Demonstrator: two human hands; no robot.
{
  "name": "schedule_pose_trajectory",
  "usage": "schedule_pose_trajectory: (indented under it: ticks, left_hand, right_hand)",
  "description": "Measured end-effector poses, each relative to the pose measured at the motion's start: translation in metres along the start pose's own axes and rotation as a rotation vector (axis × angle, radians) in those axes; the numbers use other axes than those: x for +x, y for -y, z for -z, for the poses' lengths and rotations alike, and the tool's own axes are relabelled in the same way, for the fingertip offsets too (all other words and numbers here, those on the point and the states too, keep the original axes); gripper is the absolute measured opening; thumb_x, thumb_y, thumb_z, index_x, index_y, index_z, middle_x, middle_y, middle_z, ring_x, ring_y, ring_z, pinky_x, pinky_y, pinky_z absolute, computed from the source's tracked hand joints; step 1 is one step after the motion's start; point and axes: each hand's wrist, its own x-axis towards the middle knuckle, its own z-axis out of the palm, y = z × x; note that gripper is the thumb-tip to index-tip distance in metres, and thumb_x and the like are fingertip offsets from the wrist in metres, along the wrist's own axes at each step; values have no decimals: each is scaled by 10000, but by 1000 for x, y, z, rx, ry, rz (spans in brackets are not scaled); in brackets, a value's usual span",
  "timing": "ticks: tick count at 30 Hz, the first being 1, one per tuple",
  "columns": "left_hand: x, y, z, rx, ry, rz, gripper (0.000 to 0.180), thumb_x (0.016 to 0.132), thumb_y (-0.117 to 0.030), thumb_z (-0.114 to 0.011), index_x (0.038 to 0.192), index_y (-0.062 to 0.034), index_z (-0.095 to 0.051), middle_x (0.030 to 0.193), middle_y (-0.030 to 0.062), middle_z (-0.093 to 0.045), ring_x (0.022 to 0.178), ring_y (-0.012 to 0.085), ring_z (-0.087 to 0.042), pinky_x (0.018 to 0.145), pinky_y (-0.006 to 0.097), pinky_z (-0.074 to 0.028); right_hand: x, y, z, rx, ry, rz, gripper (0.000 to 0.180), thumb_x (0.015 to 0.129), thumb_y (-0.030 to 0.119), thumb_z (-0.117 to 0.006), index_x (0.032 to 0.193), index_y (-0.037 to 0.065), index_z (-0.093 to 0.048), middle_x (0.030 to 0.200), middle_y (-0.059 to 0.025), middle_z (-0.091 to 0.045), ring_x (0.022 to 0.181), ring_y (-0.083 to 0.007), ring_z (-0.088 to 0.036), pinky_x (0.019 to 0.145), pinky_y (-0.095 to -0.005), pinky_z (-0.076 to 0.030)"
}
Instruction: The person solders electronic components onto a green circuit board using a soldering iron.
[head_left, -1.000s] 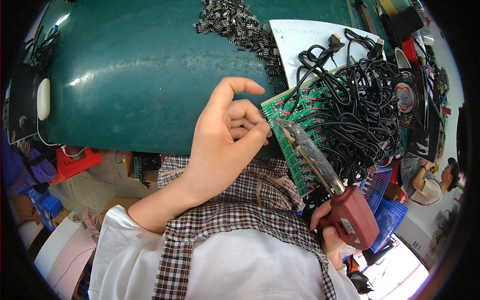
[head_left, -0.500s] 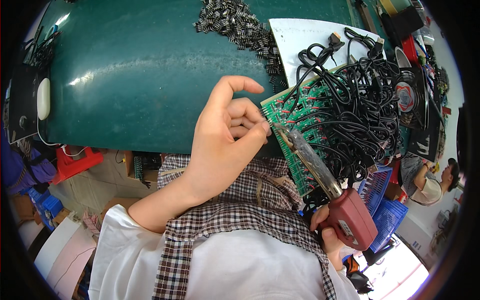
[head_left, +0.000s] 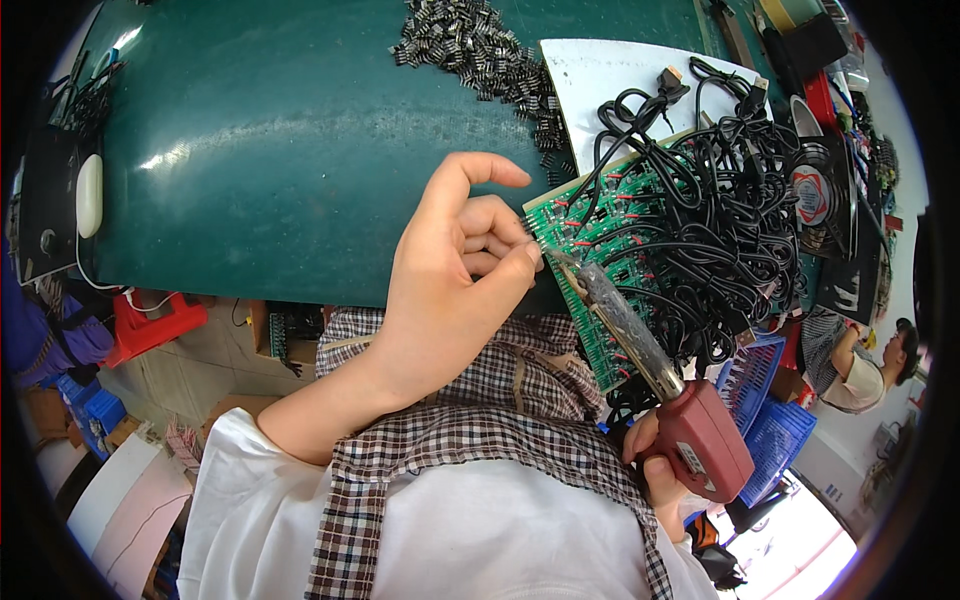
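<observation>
My left hand (head_left: 450, 270) is at the left edge of a panel of green circuit boards (head_left: 592, 330). Its thumb and middle finger are pinched together there, and its index finger curves free above; whatever lies between the fingertips is hidden. In my right hand (head_left: 655, 465) is a soldering iron (head_left: 708, 440) with a dark red handle and a long metal barrel. The iron points up and left, its tip at the board edge just beside my left fingertips. Black cables (head_left: 690, 220) with plugs lie bundled across the panel, and short red wires show on the boards.
A heap of small black pin parts (head_left: 470, 45) lies on the green tabletop (head_left: 270, 150), beyond my left hand. Under the cables is a white sheet (head_left: 590, 80). A solder spool (head_left: 815, 190) and blue baskets (head_left: 775, 440) are at the right. Another person (head_left: 865, 370) sits farther right.
</observation>
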Motion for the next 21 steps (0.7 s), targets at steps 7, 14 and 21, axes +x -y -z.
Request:
schedule_pose_trajectory:
  ticks: [7,14,21]
  left_hand:
    - [-3,-5,0,14,-21,21,374,784,77,-503,1120,-7,-360,744,40,-524,679,91,-546,641,220,-492]
    - [23,-30,37,604,-264,-236,416,774,-9,-568,1163,-19,-421,767,32,-533,633,79,-506,565,192,-407]
    - [79,-46,86,1199,-307,-380,192,721,-118,-631,881,-28,-579,705,101,-563,640,249,-557,626,345,-447]
  right_hand:
    - [-5,13,1,-175,21,-23,706,699,503,-670,1031,-71,-429,756,-103,-527,442,-147,-466,382,-244,-360]
    - [0,-2,-3,-85,-116,152,660,726,452,-656,989,-103,-414,810,-144,-515,405,-149,-454,334,-220,-332]
    - [-2,5,-5,-95,-43,61,604,723,507,-619,986,-24,-499,840,-67,-522,541,-115,-494,475,-230,-279]
